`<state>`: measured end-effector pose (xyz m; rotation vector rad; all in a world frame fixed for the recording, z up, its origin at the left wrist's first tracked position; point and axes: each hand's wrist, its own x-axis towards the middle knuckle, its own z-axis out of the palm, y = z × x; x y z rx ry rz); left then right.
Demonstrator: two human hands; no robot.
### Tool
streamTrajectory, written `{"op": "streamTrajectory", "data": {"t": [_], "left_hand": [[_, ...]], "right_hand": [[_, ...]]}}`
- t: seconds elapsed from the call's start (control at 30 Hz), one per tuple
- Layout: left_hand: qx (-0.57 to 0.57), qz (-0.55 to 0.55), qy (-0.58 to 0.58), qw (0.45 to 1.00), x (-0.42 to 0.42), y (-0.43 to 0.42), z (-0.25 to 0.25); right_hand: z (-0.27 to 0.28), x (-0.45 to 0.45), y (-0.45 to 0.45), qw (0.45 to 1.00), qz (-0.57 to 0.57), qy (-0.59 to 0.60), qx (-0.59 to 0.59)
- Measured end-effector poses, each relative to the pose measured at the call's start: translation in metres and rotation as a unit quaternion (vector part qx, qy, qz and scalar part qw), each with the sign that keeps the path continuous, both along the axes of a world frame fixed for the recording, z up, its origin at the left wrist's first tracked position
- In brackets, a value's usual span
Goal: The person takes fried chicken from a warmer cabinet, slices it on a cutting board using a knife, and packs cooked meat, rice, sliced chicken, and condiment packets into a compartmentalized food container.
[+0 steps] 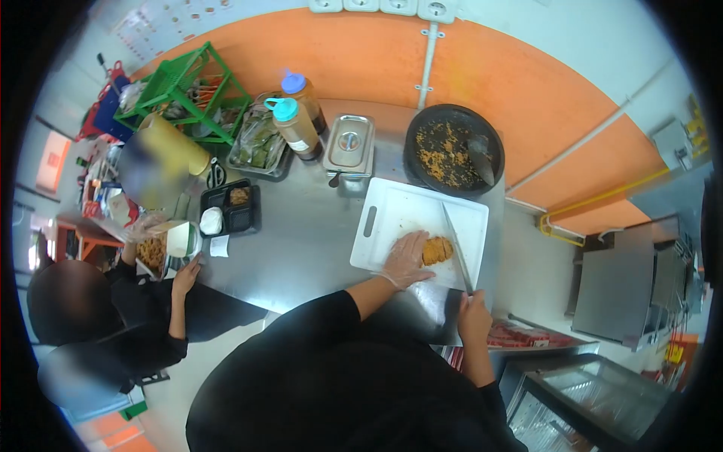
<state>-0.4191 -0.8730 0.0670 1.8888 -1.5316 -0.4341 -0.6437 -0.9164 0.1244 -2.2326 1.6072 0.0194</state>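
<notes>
On a white cutting board lies a piece of breaded, golden-brown food, with cut lines across it. My left hand, in a clear plastic glove, rests on the board against the left end of the food, its fingers pointing up and to the right. My right hand is bare and closed around the handle of a long knife. The blade slants up and to the left over the board, just right of the food and apart from it.
Behind the board stands a black pan with crumbs. Further left are a lidded steel container, sauce bottles, a tray of leaves and a black compartment box. A co-worker's hand is at the left table edge.
</notes>
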Motion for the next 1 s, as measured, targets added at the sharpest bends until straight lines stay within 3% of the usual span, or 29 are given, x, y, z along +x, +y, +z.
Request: {"op": "streamTrajectory", "data": {"t": [0.07,0.13,0.2,0.3,0.37,0.47,0.53,0.6,0.67,0.73,0.77,0.83,0.9,0.97,1.0], "left_hand": [[-0.02,0.02,-0.01,1.0,-0.001,-0.006,-0.007],[-0.042,-0.028,0.004,0.999,0.006,-0.011,-0.014],[-0.068,-0.041,0.002,0.997,0.013,-0.011,-0.023],[-0.109,-0.097,0.058,0.988,0.026,-0.012,-0.042],[-0.143,-0.051,0.06,0.987,0.027,-0.01,-0.048],[-0.09,-0.002,0.11,0.99,0.033,-0.002,-0.027],[-0.075,0.057,0.244,0.965,0.04,0.003,-0.014],[-0.095,0.078,0.259,0.958,0.059,0.018,-0.002],[-0.119,0.068,0.464,0.875,0.088,0.044,0.006],[-0.08,0.088,0.437,0.892,0.141,0.095,0.031],[-0.07,0.08,0.448,0.888,0.17,0.12,0.033],[0.011,0.132,0.342,0.93,0.232,0.177,0.065],[0.04,0.136,0.033,0.989,0.303,0.224,0.053],[-0.008,0.122,-0.072,0.99,0.359,0.261,0.034],[0.023,0.136,-0.093,0.986,0.376,0.273,0.032]], "right_hand": [[-0.017,-0.009,-0.01,0.999,-0.002,-0.034,-0.039],[-0.03,-0.014,-0.022,0.998,0.015,-0.053,-0.02],[-0.052,-0.018,-0.032,0.989,0.073,-0.097,-0.079],[-0.053,-0.012,-0.044,0.993,0.083,-0.063,-0.053],[-0.062,-0.013,-0.049,0.982,0.134,-0.098,-0.095],[-0.05,-0.008,-0.052,0.982,0.152,-0.092,-0.065],[-0.029,-0.001,-0.049,0.985,0.144,-0.053,-0.079],[-0.033,-0.003,-0.047,0.978,0.14,-0.027,-0.15],[-0.027,0.004,-0.045,0.967,0.126,0.0,-0.22],[-0.005,0.011,-0.036,0.976,0.085,0.005,-0.198],[0.003,0.015,-0.027,0.965,0.101,-0.037,-0.241],[0.003,0.018,-0.015,0.968,0.067,-0.088,-0.226],[0.004,0.025,0.001,0.967,0.034,-0.138,-0.21],[0.008,0.034,0.019,0.973,0.013,-0.108,-0.205],[0.009,0.04,0.03,0.974,0.009,-0.102,-0.204]]}}
